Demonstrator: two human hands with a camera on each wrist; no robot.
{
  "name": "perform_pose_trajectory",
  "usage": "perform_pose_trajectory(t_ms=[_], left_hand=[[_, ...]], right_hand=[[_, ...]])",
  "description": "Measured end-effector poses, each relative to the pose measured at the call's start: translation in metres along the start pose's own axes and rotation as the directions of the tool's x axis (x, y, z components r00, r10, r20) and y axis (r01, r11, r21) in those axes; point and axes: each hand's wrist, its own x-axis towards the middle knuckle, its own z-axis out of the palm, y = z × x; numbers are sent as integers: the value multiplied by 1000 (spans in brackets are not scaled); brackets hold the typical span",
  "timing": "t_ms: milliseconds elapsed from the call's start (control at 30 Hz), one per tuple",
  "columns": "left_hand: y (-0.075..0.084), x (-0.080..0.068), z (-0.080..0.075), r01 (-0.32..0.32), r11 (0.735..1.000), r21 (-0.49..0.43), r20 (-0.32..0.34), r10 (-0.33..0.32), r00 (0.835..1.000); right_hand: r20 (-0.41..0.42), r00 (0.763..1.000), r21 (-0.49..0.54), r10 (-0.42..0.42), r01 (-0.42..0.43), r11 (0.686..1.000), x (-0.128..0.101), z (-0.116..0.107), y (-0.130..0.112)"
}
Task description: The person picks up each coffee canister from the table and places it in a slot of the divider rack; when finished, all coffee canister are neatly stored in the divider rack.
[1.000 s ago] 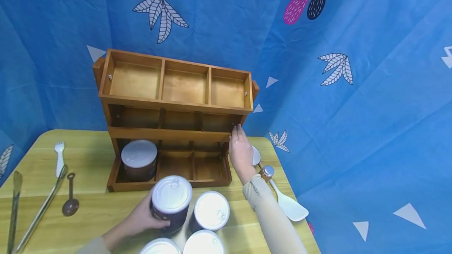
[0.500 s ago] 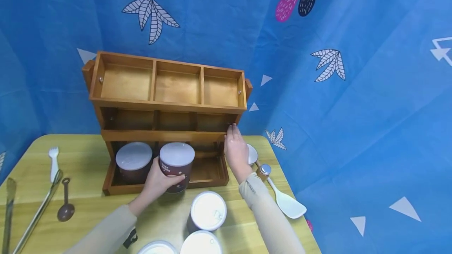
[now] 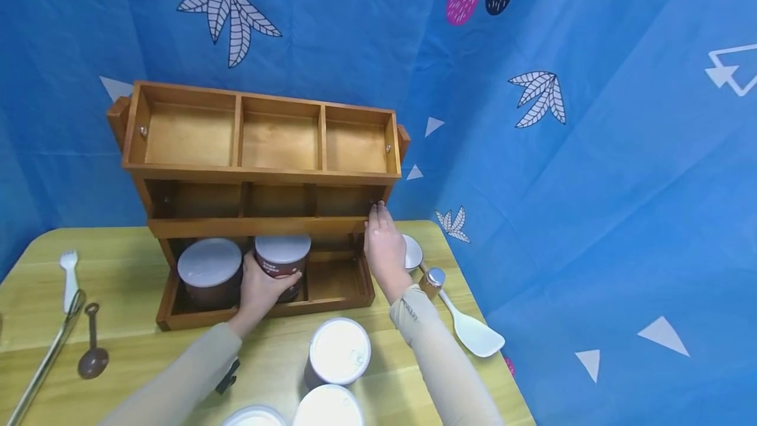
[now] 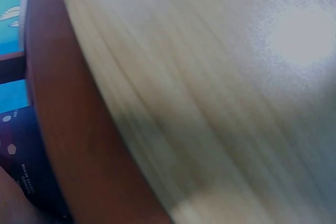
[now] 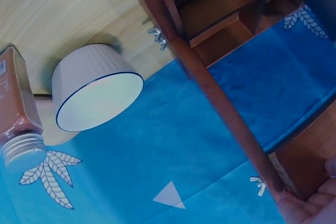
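Observation:
A dark canister [image 3: 282, 261] with a pale lid sits low in the wooden rack's bottom tier, at its middle compartment. My left hand [image 3: 263, 284] grips it from the left side, thumb across the printed front. To its left, a wider lidded canister [image 3: 209, 271] occupies the left compartment. The left wrist view shows the held canister [image 4: 23, 156] behind the tier's front board [image 4: 79, 108]. My right hand [image 3: 386, 245] holds the right end of the wooden rack [image 3: 260, 225] at the middle tier. In the right wrist view, its fingers [image 5: 315, 205] are at the wood beside a post.
Several white-lidded canisters [image 3: 340, 350] stand in front of the rack. To the right are a white bowl [image 5: 94, 90], a metal-capped bottle [image 3: 433, 280] and a white spatula [image 3: 478, 335]. A fork [image 3: 69, 275], tongs [image 3: 50, 363] and brown spoon [image 3: 93, 354] lie left.
My left hand has carried the canister from the table in front up into the bottom tier's middle compartment. The right hand stays at the rack's end. The head view has shifted slightly.

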Motion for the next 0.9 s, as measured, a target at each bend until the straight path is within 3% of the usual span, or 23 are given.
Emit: perform_pose_trajectory(t_ms=[233, 400, 633, 900], left_hand=[[-16, 0, 3, -3, 1000, -2, -48, 3, 999], [-18, -2, -2, 27, 996, 81, 3, -28, 1000], [-14, -5, -5, 46, 991, 126, 87, -57, 995], [-7, -18, -13, 23, 998, 67, 155, -33, 987]], right_hand=[[-16, 1000, 21, -11, 12, 1000, 6, -1, -7], [8, 1000, 17, 0, 0, 1000, 5, 0, -8], [20, 1000, 1, 8, -8, 1000, 4, -1, -3], [27, 999, 15, 19, -19, 1000, 1, 0, 1]])
